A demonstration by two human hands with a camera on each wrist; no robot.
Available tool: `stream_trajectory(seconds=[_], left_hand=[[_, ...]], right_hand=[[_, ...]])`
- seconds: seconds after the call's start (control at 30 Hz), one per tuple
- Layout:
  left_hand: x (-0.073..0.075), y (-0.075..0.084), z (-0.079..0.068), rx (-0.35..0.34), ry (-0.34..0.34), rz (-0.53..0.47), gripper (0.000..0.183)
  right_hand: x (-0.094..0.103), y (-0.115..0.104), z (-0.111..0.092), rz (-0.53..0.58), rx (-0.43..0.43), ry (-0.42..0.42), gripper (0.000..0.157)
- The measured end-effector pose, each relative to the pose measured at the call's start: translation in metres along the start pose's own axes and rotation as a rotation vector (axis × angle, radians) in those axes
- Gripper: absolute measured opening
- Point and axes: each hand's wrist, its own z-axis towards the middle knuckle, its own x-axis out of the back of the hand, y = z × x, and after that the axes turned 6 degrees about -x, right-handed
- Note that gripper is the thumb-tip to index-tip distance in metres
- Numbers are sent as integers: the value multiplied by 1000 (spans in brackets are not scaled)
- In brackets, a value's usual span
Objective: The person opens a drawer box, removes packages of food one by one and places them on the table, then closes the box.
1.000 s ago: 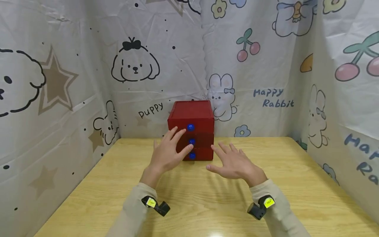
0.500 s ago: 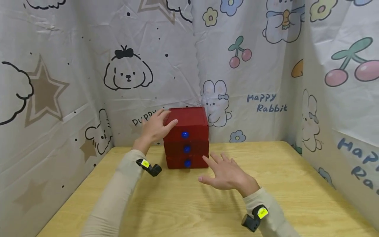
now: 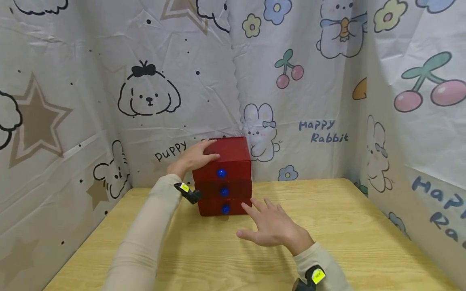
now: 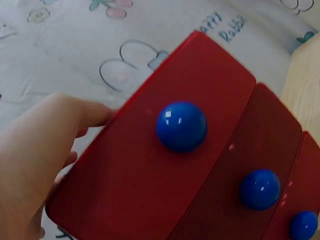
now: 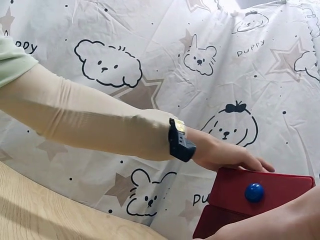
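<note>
A small red drawer box [image 3: 233,171] stands toward the back of the table, with three drawers stacked in its front. Each drawer has a round blue knob [image 3: 221,173]. My left hand [image 3: 194,157] rests on the box's top at its left edge. In the left wrist view the thumb [image 4: 95,113] touches the top edge above the upper drawer, while the other fingers are partly hidden behind it. My right hand [image 3: 274,226] hovers in front of the box's lower right corner, fingers spread and holding nothing. The drawers are all closed.
The wooden table [image 3: 204,258] stretches out around the box. A white printed cloth [image 3: 204,101] hangs close behind the box and along both sides. Small black cameras [image 3: 187,193] are strapped to both wrists.
My left hand has moved from in front of the drawers up and onto the box's top left edge. My right hand keeps its spread pose near the box. The head view has shifted slightly.
</note>
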Motion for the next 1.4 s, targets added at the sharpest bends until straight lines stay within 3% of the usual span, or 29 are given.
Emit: stream_trajectory(seconds=[0.23, 0.43, 0.6, 0.73, 0.87, 1.03, 1.1, 1.23, 1.4], left_hand=[[1, -12, 2, 50, -133, 0, 68], [-1, -17, 6, 51, -163, -7, 70], [1, -17, 2, 64, -156, -32, 72], [1, -14, 0, 86, -166, -84, 74], [-1, -17, 4, 92, -171, -95, 75], [-6, -26, 12, 101, -174, -113, 75], [-7, -26, 14, 106, -180, -117, 74], [-8, -27, 15, 131, -187, -121, 74], [-3, -20, 8, 132, -185, -141, 73]], right_hand=[[-6, -8, 3, -12, 9, -23, 81], [-15, -10, 11, 15, 50, -55, 77], [-23, -16, 26, 100, 109, 8, 70], [-31, -21, 46, 300, 94, 107, 67], [-35, -26, 68, 603, 22, 170, 65], [-37, -30, 94, 1076, -112, 100, 66], [-36, -35, 101, 1212, -154, 73, 66], [-29, -47, 115, 1354, -231, 86, 64], [-20, -59, 127, 1463, -330, 159, 63]])
